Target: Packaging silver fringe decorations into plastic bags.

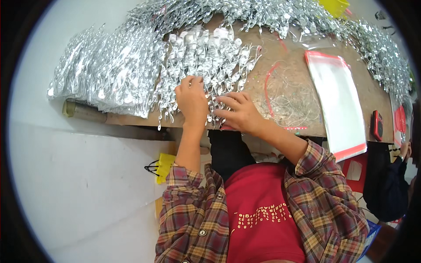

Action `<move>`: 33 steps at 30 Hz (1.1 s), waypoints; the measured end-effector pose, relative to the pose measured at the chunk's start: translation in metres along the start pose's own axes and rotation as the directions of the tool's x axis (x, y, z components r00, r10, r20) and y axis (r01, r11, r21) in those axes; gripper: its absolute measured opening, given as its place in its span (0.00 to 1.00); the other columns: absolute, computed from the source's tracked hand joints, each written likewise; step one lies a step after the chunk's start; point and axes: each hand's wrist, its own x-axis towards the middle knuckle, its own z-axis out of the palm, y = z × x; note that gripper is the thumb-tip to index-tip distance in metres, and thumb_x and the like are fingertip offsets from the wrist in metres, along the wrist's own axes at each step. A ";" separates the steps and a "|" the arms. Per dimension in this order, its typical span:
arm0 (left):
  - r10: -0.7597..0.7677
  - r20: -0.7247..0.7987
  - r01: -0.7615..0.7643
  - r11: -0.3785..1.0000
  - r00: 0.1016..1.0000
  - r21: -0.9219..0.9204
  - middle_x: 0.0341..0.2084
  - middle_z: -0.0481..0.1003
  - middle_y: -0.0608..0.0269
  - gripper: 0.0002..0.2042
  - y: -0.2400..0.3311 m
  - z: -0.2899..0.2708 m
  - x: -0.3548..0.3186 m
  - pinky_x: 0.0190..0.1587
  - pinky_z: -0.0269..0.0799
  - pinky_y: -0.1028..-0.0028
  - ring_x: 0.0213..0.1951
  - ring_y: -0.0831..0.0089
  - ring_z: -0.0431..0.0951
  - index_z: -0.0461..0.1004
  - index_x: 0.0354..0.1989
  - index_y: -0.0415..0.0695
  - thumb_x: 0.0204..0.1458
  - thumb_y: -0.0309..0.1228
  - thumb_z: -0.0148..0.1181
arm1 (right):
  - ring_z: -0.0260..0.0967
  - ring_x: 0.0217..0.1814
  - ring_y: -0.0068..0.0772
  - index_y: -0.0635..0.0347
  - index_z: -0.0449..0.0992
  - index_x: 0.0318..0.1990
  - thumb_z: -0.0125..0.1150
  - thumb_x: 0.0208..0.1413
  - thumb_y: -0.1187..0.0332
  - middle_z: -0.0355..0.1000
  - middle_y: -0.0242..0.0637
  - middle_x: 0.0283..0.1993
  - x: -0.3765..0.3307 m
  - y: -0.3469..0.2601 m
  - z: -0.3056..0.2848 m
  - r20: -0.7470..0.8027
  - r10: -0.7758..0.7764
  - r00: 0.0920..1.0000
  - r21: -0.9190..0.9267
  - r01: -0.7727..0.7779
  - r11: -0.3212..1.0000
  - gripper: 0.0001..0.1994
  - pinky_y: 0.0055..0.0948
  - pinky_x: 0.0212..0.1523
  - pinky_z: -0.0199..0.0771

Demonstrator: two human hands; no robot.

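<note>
Brown tabletop (293, 61); fingers (229, 103) on silver strands (210, 55); yellow-lettered red shirt (263, 190).

Pretty bright overall, soft light, prob from above; exact src hard to tell. Silver strands (109, 70) full of tiny glare spots, fine detail kinda mushy there. Clear plastic bags (340, 101) w/ pale milky sheen. White surface (79, 175) at left close to washed out. Dark shadow under table (370, 98). Left hand (192, 98) + right hand (241, 112) decently sharp, tad soft. Fisheye bends table edge, black vignette in corners, bluish fringe on left rim. Person (388, 193) far right dim, squished.
</note>
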 end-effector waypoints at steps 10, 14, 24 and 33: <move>0.223 0.048 -0.226 0.970 0.974 0.091 0.54 0.68 0.58 0.20 0.037 -0.021 0.002 0.61 0.50 0.48 0.61 0.51 0.59 0.72 0.54 0.52 0.50 0.33 0.59 | 0.70 0.51 0.39 0.55 0.77 0.44 0.50 0.48 0.81 0.73 0.40 0.49 0.057 0.105 -0.043 -0.177 0.251 0.951 0.155 -0.225 0.962 0.17 0.35 0.49 0.69; 0.245 0.182 -0.251 0.968 0.952 0.008 0.55 0.67 0.57 0.21 0.036 -0.015 -0.005 0.62 0.50 0.48 0.61 0.53 0.60 0.72 0.54 0.51 0.48 0.35 0.62 | 0.71 0.49 0.42 0.55 0.76 0.47 0.52 0.54 0.72 0.75 0.43 0.46 0.103 0.164 -0.046 -0.246 0.351 0.904 0.014 -0.359 0.933 0.13 0.34 0.51 0.69; 0.323 0.034 -0.316 0.940 0.946 -0.131 0.34 0.76 0.66 0.13 0.041 0.001 0.000 0.60 0.54 0.45 0.47 0.66 0.73 0.77 0.41 0.51 0.45 0.25 0.60 | 0.73 0.45 0.40 0.56 0.75 0.50 0.51 0.60 0.54 0.76 0.43 0.44 0.095 0.225 -0.015 -0.002 0.651 0.759 0.145 -0.644 0.751 0.19 0.33 0.47 0.69; 0.241 0.086 -0.228 0.964 0.967 -0.138 0.41 0.74 0.63 0.13 0.032 -0.036 -0.034 0.61 0.56 0.51 0.50 0.61 0.71 0.78 0.41 0.47 0.44 0.23 0.60 | 0.73 0.44 0.36 0.51 0.75 0.51 0.52 0.60 0.54 0.76 0.37 0.44 0.092 0.125 -0.074 0.132 0.563 0.816 -0.134 -0.548 0.826 0.18 0.32 0.46 0.70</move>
